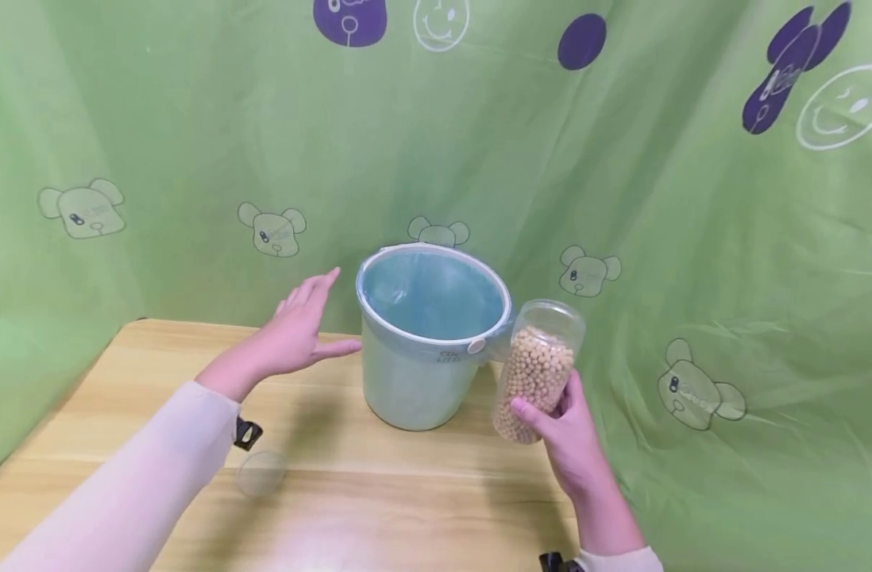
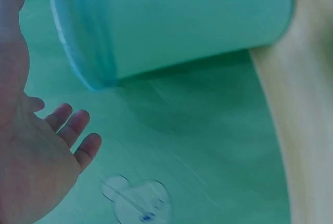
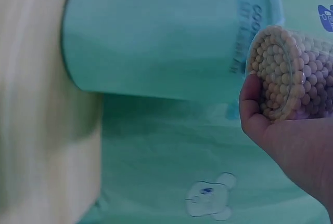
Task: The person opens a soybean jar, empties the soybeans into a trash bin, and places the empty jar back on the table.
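Note:
In the head view a pale green bucket (image 1: pixel 414 381) stands upright on the table, with a white rim ring (image 1: pixel 379 314) over a bluish plastic liner (image 1: pixel 436 294). My right hand (image 1: pixel 568 441) grips a clear plastic jar (image 1: pixel 550 314) partly filled with round tan beans (image 1: pixel 539 369), just right of the bucket. The jar leans slightly, its upper end tipped right, and overlaps the bucket's liner edge in this view. To the bucket's left, my left hand (image 1: pixel 293 330) is raised with fingers spread, thumb tip right at the bucket's side. The left wrist view shows those fingers (image 2: pixel 73 128) holding nothing.
A clear round disc (image 1: pixel 260 474), like a lid, lies on the wooden table (image 1: pixel 407 492) near my left forearm. Green printed sheeting (image 1: pixel 193 159) hangs behind the table and down its right side, close behind the bucket.

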### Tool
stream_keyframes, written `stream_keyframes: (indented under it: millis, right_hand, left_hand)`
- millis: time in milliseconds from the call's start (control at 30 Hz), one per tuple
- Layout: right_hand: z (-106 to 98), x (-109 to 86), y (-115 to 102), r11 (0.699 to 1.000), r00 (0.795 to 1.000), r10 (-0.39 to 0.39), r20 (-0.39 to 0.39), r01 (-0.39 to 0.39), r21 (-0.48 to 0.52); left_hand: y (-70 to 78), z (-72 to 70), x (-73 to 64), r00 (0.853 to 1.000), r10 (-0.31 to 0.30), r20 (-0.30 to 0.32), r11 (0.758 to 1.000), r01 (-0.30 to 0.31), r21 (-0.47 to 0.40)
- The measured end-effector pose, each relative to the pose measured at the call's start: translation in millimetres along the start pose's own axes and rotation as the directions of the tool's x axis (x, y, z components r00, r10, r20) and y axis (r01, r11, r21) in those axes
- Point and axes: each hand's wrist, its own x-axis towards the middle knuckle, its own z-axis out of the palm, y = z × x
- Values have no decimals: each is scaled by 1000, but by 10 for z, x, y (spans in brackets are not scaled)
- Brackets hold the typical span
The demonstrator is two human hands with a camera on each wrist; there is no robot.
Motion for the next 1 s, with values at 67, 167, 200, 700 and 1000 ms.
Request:
stream_keyframes:
  millis: [67, 167, 200, 700, 1000]
  right_hand:
    - [-39, 77, -87, 1000, 1000, -17, -3, 17, -17]
    - [-77, 193, -188, 998, 999, -37, -17, 36, -59]
    - [-83, 229, -211, 997, 999, -40, -23, 38, -73]
    - [63, 477, -137, 948, 992, 35, -117, -70, -311]
    - [30, 526, -138, 913, 991, 1, -135, -56, -403]
  left_hand:
    - [79, -32, 84, 1000, 11, 2, 1000, -11, -7]
    - [179, -43, 198, 1000, 28, 15, 1000, -27, -14]
    - [205, -33, 236, 999, 29, 22, 999, -29, -15]
    - [343, 257, 468, 980, -24, 197, 995, 5, 98]
    - [435, 288, 468, 991, -17, 130, 993, 2, 116]
